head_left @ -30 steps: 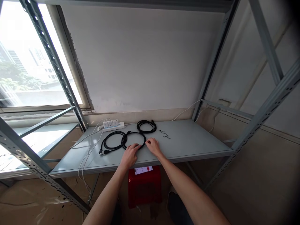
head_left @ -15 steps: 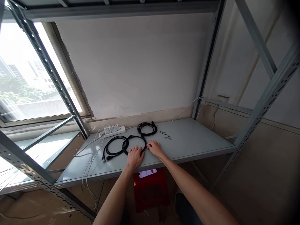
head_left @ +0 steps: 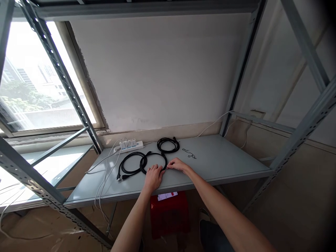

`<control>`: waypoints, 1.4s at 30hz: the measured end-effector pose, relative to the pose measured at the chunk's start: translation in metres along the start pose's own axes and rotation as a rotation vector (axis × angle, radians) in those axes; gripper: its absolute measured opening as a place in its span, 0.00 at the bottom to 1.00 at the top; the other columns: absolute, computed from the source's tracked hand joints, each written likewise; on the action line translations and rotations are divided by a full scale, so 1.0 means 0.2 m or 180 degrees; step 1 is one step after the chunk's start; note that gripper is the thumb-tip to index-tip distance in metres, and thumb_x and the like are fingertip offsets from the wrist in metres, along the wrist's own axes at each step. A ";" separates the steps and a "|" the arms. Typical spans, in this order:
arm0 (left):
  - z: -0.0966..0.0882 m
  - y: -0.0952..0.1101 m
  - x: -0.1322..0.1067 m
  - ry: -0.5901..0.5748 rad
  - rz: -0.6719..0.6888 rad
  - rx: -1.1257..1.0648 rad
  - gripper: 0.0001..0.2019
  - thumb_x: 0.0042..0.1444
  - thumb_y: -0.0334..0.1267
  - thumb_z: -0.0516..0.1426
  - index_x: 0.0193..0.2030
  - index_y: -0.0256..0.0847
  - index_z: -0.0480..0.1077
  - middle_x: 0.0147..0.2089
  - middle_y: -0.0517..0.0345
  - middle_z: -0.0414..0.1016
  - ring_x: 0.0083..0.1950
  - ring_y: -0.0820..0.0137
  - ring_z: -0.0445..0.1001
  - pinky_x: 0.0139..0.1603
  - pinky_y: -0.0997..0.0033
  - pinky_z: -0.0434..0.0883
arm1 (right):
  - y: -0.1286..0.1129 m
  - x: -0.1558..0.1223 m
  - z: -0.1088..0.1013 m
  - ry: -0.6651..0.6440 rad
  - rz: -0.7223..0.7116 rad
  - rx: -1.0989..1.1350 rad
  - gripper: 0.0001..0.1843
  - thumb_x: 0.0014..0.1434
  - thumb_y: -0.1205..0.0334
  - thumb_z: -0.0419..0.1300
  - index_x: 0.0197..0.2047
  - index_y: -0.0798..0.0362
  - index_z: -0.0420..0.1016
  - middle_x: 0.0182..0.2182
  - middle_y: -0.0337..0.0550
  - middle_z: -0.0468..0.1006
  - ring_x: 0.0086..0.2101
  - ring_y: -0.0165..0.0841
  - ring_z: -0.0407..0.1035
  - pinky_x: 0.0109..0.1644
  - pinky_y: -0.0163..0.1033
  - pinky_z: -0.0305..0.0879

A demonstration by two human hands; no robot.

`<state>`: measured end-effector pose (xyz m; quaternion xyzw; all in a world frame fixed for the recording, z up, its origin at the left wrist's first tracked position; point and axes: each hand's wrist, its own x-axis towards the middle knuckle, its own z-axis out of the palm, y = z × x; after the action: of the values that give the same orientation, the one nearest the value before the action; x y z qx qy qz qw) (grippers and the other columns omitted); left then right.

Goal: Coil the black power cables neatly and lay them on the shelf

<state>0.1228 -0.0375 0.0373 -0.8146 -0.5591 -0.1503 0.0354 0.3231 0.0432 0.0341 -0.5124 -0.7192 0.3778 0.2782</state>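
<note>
A coiled black cable (head_left: 166,160) lies near the front of the grey shelf, its loop overlapping a second black cable coil (head_left: 133,153) on the left. My left hand (head_left: 153,177) is closed over the near side of the right loop, pressing the cable against the shelf. At that loop's right edge my right hand (head_left: 177,164) pinches with thumb and fingertips; what sits between them is too small to make out. Behind them lies a third black cable coil (head_left: 168,152). Thin dark ties (head_left: 191,155) rest right of it.
A white power strip (head_left: 129,147) with plugs stands at the back left, its white cords (head_left: 105,175) hanging over the front edge. Metal posts frame the shelf (head_left: 225,157). Below is a red stool (head_left: 169,217) with a phone (head_left: 167,196) on it.
The view has shifted slightly, so the shelf appears further right. My right wrist is raised a little, with its fingertips still by the loop's edge. My left hand stays on the cable.
</note>
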 end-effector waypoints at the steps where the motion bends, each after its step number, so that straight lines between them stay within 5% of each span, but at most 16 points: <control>1: 0.00 0.00 0.00 -0.0012 -0.0004 -0.0010 0.15 0.73 0.44 0.45 0.46 0.44 0.70 0.47 0.51 0.74 0.51 0.60 0.72 0.49 0.62 0.63 | 0.00 0.00 -0.01 -0.0141 0.0095 0.0165 0.08 0.51 0.57 0.67 0.29 0.52 0.86 0.27 0.41 0.82 0.32 0.34 0.71 0.38 0.36 0.65; 4: 0.00 0.00 0.00 -0.0041 -0.0018 -0.0024 0.15 0.73 0.44 0.45 0.47 0.44 0.71 0.48 0.50 0.74 0.51 0.60 0.72 0.49 0.61 0.63 | 0.00 0.01 -0.02 -0.0329 0.0276 0.0429 0.08 0.49 0.57 0.69 0.29 0.52 0.85 0.28 0.41 0.82 0.33 0.34 0.71 0.40 0.36 0.65; 12: 0.02 -0.01 0.00 0.0038 0.0017 -0.0043 0.15 0.73 0.45 0.45 0.46 0.45 0.70 0.47 0.51 0.73 0.51 0.60 0.71 0.49 0.62 0.63 | 0.02 -0.03 0.02 0.0037 0.0077 0.0044 0.04 0.50 0.63 0.66 0.27 0.54 0.78 0.26 0.39 0.79 0.32 0.32 0.70 0.36 0.33 0.63; 21: 0.02 -0.01 0.01 0.0011 -0.0046 -0.0067 0.15 0.73 0.44 0.45 0.45 0.45 0.70 0.46 0.51 0.74 0.51 0.60 0.72 0.49 0.62 0.63 | -0.03 -0.13 0.14 0.0789 -0.1188 -0.1402 0.12 0.61 0.75 0.51 0.34 0.51 0.70 0.40 0.43 0.71 0.32 0.31 0.64 0.37 0.36 0.57; 34: 0.04 -0.02 0.02 0.0013 -0.0049 -0.0079 0.15 0.73 0.44 0.45 0.47 0.45 0.71 0.46 0.51 0.73 0.51 0.59 0.71 0.48 0.61 0.63 | 0.06 -0.05 0.14 0.0724 -0.1035 -0.1119 0.08 0.65 0.70 0.53 0.36 0.51 0.70 0.37 0.43 0.75 0.42 0.37 0.66 0.46 0.40 0.59; 42: 0.03 -0.02 0.01 -0.0002 -0.0077 -0.0108 0.15 0.72 0.43 0.45 0.47 0.45 0.71 0.46 0.51 0.73 0.50 0.59 0.71 0.48 0.61 0.63 | 0.04 -0.05 0.12 0.0574 -0.0842 -0.0876 0.18 0.69 0.63 0.50 0.27 0.51 0.71 0.33 0.43 0.75 0.42 0.36 0.67 0.48 0.39 0.60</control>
<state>0.1220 -0.0325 0.0314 -0.8083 -0.5663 -0.1599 0.0196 0.3110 0.0293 0.0135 -0.4784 -0.7972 0.1888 0.3161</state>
